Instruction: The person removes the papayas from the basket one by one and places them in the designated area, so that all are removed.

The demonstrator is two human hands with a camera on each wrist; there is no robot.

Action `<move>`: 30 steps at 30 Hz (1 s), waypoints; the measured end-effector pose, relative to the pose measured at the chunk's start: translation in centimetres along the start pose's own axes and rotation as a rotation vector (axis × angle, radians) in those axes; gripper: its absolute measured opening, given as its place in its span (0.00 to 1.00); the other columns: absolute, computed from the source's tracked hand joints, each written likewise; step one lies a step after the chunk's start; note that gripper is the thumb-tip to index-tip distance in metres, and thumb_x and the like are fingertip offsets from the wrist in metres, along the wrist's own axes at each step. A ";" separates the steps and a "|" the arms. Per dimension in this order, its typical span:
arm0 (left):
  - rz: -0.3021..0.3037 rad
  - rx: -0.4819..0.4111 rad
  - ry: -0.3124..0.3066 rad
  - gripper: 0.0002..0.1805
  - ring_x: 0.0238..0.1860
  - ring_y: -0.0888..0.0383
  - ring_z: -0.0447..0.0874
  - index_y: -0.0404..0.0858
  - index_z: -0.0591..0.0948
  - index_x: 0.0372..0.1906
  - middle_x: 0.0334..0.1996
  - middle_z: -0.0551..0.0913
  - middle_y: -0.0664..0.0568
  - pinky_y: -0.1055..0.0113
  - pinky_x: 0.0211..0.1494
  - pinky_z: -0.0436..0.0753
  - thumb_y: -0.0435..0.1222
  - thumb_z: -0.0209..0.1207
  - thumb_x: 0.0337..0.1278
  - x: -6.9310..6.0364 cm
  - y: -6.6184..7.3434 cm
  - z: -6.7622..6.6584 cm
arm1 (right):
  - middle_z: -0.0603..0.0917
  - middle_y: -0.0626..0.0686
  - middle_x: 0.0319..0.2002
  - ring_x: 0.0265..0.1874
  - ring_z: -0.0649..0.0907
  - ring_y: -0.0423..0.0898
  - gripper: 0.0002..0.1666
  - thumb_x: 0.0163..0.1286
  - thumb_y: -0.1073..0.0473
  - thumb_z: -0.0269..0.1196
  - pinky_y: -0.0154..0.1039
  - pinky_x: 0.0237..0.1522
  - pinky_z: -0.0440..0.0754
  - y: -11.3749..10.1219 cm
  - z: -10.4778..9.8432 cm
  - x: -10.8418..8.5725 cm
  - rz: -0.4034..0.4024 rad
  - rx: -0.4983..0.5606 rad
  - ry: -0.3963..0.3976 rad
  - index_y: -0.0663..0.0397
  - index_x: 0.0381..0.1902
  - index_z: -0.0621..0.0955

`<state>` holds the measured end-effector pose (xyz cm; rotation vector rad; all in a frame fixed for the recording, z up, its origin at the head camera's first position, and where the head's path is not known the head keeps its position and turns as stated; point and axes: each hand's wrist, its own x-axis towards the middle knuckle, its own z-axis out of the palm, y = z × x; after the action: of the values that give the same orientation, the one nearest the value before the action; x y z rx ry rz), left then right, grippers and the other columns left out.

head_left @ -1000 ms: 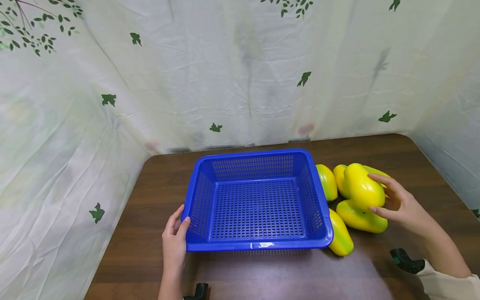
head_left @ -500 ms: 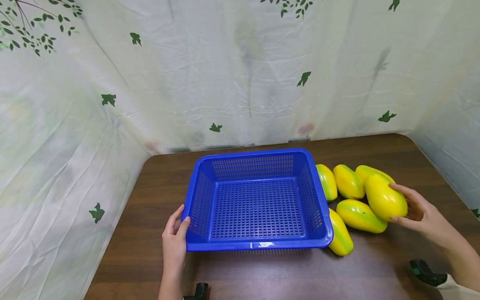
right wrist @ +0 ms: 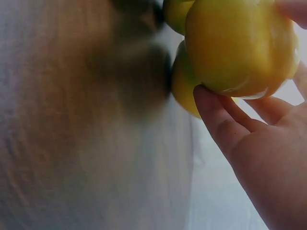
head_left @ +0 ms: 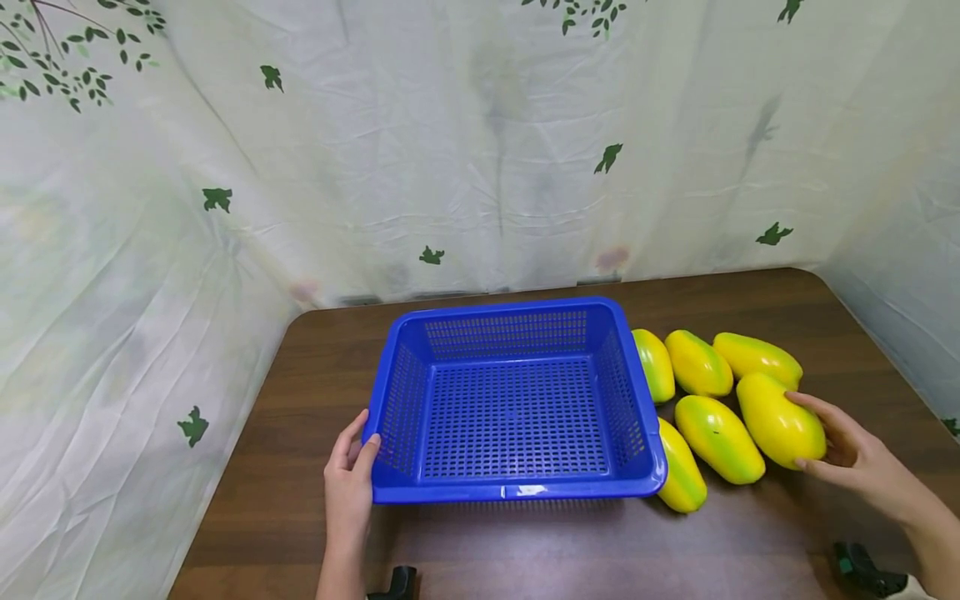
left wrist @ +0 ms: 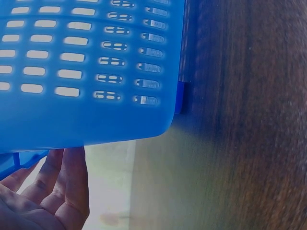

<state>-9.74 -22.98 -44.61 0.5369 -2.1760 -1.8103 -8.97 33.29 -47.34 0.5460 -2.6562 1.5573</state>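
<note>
My left hand (head_left: 351, 467) grips the left rim of a blue plastic basket (head_left: 517, 493). In the left wrist view the fingers (left wrist: 72, 187) curl under the rim beside the slotted wall. My right hand (head_left: 855, 442) holds a yellow mango (head_left: 780, 421) with thumb and fingers; the right wrist view shows this mango (right wrist: 235, 48) up close. Whether it touches the tabletop is unclear. To its left lies a yellow-green mango (head_left: 720, 439), and behind it another mango (head_left: 757, 357). The basket's inside shows only its slotted floor.
More mangoes lie along the basket's right side: one mango (head_left: 654, 367) and another mango (head_left: 681, 471) partly hidden by it, plus a mango (head_left: 699, 363) farther back. All stand on a brown wooden table (head_left: 570, 546). A white patterned curtain (head_left: 487, 150) surrounds the table.
My right hand has carried its mango right and toward me, off the others. The mango beside it has turned, its near end now closer. The left hand and basket have not moved.
</note>
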 end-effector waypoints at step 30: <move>0.313 0.215 0.135 0.18 0.44 0.60 0.75 0.41 0.74 0.56 0.48 0.77 0.46 0.82 0.43 0.70 0.38 0.49 0.64 -0.1 -0.4 -0.2 | 0.41 0.54 0.69 0.66 0.39 0.47 0.42 0.62 0.63 0.60 0.64 0.57 0.36 -1.6 1.3 0.5 0.159 -0.130 0.113 0.52 0.69 0.51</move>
<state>-9.56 -23.20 -45.00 0.3264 -2.2282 -1.3516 -8.76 31.33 -46.54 0.2389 -2.7473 1.3891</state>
